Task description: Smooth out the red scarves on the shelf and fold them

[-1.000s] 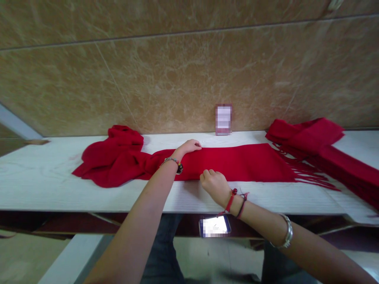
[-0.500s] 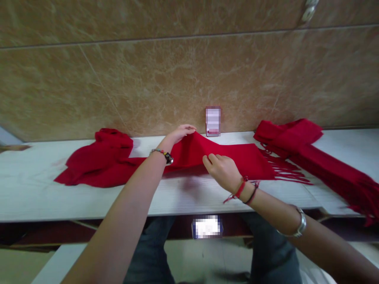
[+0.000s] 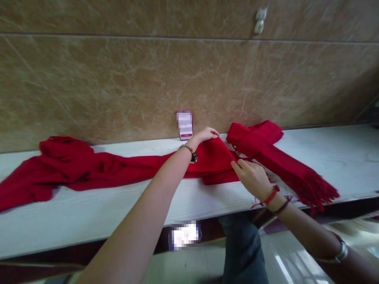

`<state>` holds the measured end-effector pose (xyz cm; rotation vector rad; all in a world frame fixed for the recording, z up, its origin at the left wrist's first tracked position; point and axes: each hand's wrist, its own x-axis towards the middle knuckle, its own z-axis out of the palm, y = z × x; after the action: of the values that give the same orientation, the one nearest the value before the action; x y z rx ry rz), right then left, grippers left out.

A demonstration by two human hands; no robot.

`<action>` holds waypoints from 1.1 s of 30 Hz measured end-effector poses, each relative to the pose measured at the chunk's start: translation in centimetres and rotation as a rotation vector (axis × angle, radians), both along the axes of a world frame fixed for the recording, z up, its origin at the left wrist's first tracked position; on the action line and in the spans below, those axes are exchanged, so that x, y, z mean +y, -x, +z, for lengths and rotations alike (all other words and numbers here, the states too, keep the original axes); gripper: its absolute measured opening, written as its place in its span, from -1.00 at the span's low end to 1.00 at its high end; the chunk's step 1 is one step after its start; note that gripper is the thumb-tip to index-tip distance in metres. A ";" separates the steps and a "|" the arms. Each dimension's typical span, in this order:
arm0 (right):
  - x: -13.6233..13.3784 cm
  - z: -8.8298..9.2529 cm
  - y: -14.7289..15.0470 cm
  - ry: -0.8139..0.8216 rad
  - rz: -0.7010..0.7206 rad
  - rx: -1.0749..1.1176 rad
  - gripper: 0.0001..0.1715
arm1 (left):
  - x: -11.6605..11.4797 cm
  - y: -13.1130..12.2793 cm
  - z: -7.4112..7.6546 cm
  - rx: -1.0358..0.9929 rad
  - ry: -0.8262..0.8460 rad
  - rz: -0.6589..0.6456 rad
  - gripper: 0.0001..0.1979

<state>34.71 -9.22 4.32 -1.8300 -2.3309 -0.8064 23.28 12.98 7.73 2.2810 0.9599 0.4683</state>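
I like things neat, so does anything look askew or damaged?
No spill or damage shows. The long red cloth scarf lies bunched and rumpled at left on the white table; the folded, fringed red cloth scarf at right lies slanted.

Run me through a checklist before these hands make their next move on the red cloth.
1. Left hand at the cloth's far side: ok, its fingertips are at the lifted edge.
2. Right hand at the near side: ok, thumb and fingers pinch that edge.
3. Red cloth smooth along its length: not ok, it is bunched and creased toward the left.
4. Fringed scarf apart from the held cloth: cannot tell, the right hand covers part of the area between.
5. Phone clear of the cloth: ok, it sits below the white tabletop's near edge.
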 end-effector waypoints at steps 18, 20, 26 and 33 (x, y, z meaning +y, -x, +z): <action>0.5 -3.4 -2.3 0.039 0.089 0.137 -0.63 | -6.6 1.1 -4.4 0.330 -0.466 0.058 -0.52; 0.7 -3.3 -2.6 0.047 0.116 0.124 -0.60 | -8.2 3.7 -5.0 0.412 -0.402 0.072 -0.45; 2.5 -3.6 -2.8 0.088 0.344 0.046 -0.51 | -11.2 12.3 -5.8 0.490 -0.431 -0.117 -0.39; 3.6 -4.9 -3.8 0.184 0.377 0.082 -0.47 | -11.9 15.6 -6.1 0.589 -0.752 -0.102 -0.61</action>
<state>38.52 -5.57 -0.61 -1.3746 -2.6492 -0.4732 7.65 1.06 1.67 3.2465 1.0402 0.0986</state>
